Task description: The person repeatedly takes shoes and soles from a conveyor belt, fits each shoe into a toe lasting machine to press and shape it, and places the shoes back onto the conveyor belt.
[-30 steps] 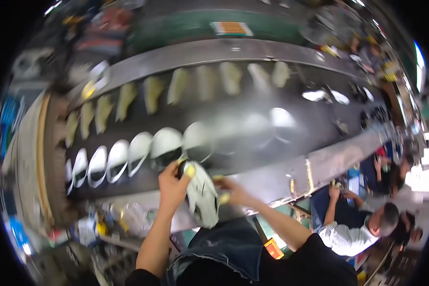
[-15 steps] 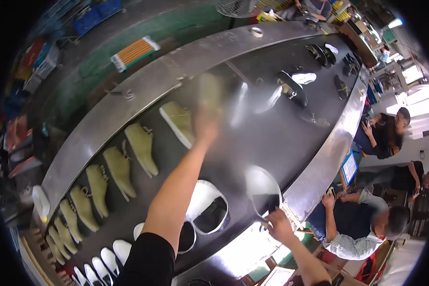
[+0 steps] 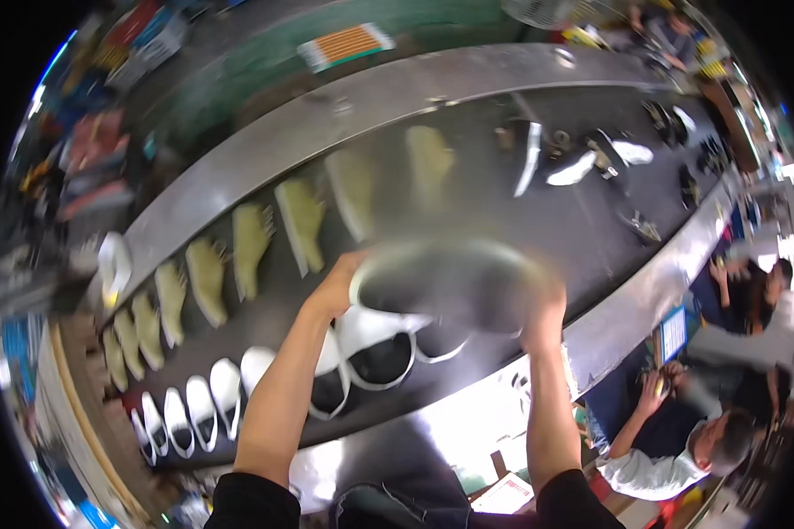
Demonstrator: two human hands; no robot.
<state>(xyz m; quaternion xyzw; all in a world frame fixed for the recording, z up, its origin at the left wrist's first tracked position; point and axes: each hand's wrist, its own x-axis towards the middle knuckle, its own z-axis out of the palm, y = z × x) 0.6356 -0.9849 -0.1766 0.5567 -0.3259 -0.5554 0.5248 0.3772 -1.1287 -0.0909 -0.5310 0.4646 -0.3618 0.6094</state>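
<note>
My left hand (image 3: 337, 286) and my right hand (image 3: 545, 309) grip opposite ends of a shoe (image 3: 445, 280) above the dark belt. Motion smears this shoe; a pale rim around a dark middle shows, and the right fingers are partly blurred. Just below it lie white shoes with black insides (image 3: 381, 357), in a row running to the lower left. Beyond, a row of olive ankle-high shoes (image 3: 302, 227) lies on its sides, the farthest olive shoe (image 3: 430, 163) a little past the held one.
A metal border (image 3: 238, 145) edges the dark belt (image 3: 494, 220). Black shoes and white pieces (image 3: 573, 169) lie farther along it. A roll of tape (image 3: 565, 58) rests on the far border. Co-workers sit at the right, one in a light shirt (image 3: 653, 467).
My left hand has let go of an olive shoe, now on the belt, and come back to the shoe. My right hand has lifted the shoe from the near side. The view has shifted.
</note>
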